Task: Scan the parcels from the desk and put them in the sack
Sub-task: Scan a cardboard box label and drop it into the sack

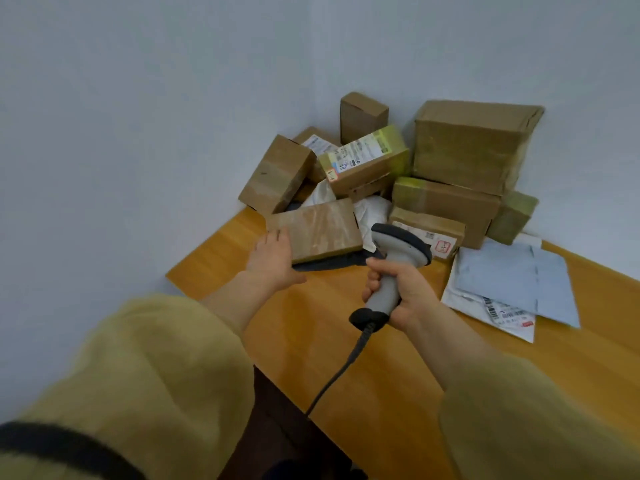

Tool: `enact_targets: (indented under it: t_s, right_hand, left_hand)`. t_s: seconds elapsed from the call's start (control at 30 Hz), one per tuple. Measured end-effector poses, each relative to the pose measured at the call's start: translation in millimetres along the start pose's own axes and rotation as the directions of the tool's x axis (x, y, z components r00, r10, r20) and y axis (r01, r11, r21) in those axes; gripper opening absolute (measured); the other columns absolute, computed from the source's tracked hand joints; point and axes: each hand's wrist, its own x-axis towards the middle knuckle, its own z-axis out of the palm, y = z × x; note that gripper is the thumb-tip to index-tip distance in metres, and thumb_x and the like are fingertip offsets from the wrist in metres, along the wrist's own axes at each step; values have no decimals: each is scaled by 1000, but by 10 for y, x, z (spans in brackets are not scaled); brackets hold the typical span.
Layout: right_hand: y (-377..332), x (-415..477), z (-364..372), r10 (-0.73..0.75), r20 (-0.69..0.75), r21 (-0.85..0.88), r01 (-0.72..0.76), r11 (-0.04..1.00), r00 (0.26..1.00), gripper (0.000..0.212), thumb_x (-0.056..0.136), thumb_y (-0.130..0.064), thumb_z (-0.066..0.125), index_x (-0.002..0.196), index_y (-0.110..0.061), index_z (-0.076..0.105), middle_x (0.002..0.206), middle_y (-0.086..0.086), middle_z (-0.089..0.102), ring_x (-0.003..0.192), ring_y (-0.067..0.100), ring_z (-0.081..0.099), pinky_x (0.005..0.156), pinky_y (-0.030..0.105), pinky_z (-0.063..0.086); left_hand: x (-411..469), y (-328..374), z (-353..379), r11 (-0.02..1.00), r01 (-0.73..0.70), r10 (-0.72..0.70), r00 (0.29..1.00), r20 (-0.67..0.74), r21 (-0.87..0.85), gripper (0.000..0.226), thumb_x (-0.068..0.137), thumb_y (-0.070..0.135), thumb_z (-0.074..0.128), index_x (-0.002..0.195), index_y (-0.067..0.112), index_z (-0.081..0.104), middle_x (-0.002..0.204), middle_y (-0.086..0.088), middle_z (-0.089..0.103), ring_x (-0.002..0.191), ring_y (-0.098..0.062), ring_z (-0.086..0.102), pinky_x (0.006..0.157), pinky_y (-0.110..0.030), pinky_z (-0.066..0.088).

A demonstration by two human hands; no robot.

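Parcels: brown cardboard boxes heaped in the counter corner; one flat taped box tilted at the heap's front; grey and white mailers flat at right. Grey corded scanner, upright.

Soft, even, cool light falls all over, its source out of sight; the wall at 10 o'clock reads flat grey-blue. Shadows under the boxes at 1 o'clock are faint. The taped flat parcel in the left hand shows a pale sheen, as does the desk at centre. Sleeves at 7 and 5 o'clock bulge and blur; labels are too soft to read.
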Motion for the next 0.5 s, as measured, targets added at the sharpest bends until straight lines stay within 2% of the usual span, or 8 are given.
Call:
enact_targets:
  t_s: [0.17,0.3,0.4,0.5]
  right_hand:
    - [-44,287,18,-8,-67,40,11,999,998,9,84,-2,63,84,-8,56,56,1,47,41,11,43,43,23,44]
    - [25,438,48,-36,-141,62,46,997,989,10,83,-1,63,88,-8,57,56,2,47,40,11,43,44,23,44]
    - [115,479,107,-61,-193,82,78,994,979,9,85,-2,61,84,-9,55,55,2,47,40,11,43,43,23,43]
    - [231,460,165,-90,-231,112,118,987,969,8,87,-4,60,83,-9,55,55,2,48,41,12,45,44,24,44]
  left_hand:
    - [643,26,107,990,-65,57,996,69,122,136,64,57,79,150,5,-12,159,-15,-4,147,-32,-2,119,-46,5]
    - [1045,-3,159,964,-151,123,983,133,220,149,57,62,80,146,7,-24,158,-16,-12,146,-32,-10,117,-53,-4]
    - [1193,-35,208,945,-215,184,972,145,245,147,57,60,81,146,7,-24,155,-20,3,145,-36,4,115,-57,5]
    - [1174,-75,196,957,-253,225,956,187,142,142,59,54,82,148,10,-19,152,-20,8,142,-39,8,113,-55,20]
